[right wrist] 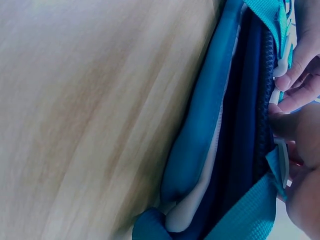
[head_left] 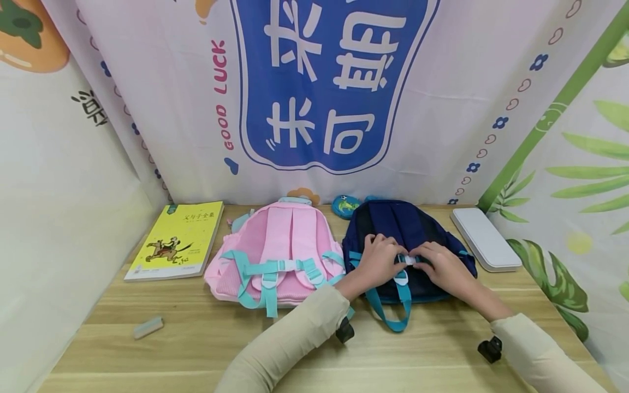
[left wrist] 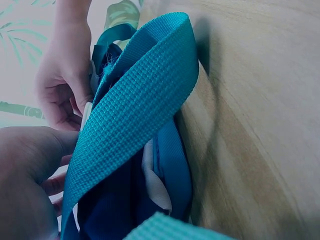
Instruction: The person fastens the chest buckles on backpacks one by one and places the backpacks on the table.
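Observation:
A navy backpack (head_left: 427, 289) lies with its shoulder straps up on the wooden table. Over its middle, my left hand (head_left: 379, 261) and right hand (head_left: 442, 268) meet at a small white chest-strap buckle (head_left: 410, 260). Thumb and fingers of each hand pinch it from opposite sides. A loop of teal webbing (left wrist: 135, 95) hangs off the backpack's near edge and covers much of the left wrist view. In the right wrist view, my left fingertips show at the white plastic, close to my right thumb; the hands partly hide the buckle there.
Left of the navy bag sits a pink backpack (head_left: 280, 229) with its white buckle joined. A yellow book (head_left: 172, 240) lies at the far left, a grey stick-like piece (head_left: 148, 327) nearer. A white case (head_left: 485, 240) is at right, a round blue pouch (head_left: 345, 206) behind.

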### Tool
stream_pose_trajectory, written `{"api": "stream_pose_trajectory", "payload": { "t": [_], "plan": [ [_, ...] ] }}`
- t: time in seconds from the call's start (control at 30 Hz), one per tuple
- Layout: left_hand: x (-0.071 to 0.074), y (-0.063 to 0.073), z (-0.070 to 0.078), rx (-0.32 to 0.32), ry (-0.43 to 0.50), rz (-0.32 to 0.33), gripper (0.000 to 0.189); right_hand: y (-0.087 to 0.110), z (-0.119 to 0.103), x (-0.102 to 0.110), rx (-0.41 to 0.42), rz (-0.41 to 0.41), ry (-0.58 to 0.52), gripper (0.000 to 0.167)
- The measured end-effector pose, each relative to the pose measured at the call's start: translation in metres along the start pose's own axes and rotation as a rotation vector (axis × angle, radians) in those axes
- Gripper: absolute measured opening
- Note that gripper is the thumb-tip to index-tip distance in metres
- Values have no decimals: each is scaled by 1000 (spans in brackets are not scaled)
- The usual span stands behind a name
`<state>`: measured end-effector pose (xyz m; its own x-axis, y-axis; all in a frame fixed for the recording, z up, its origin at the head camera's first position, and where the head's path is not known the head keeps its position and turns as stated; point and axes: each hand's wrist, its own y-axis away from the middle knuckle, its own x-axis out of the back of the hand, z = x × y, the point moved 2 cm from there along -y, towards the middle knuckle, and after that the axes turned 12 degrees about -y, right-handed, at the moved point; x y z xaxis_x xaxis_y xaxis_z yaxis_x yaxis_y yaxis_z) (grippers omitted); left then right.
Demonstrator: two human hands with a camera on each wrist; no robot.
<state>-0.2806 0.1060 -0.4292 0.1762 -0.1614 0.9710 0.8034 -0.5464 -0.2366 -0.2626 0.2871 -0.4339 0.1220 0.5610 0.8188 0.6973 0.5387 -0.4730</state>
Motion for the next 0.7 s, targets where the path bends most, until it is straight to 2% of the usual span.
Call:
{"api": "stream_pose_trajectory", "payload": {
  "t": [0.17, 0.43, 0.7],
  "plan": [
    [0, 0, -1, 3, -8, -16, 28, 0, 0, 0, -4, -10, -5, 26],
    [-3, 1, 0, -8, -6, 0, 31, 2, 2, -1, -2, -8, -18, 26],
    [-2, 0, 0, -7, -15, 5, 33, 3, 4, 0, -2, 24, -41, 23]
  ]
}}
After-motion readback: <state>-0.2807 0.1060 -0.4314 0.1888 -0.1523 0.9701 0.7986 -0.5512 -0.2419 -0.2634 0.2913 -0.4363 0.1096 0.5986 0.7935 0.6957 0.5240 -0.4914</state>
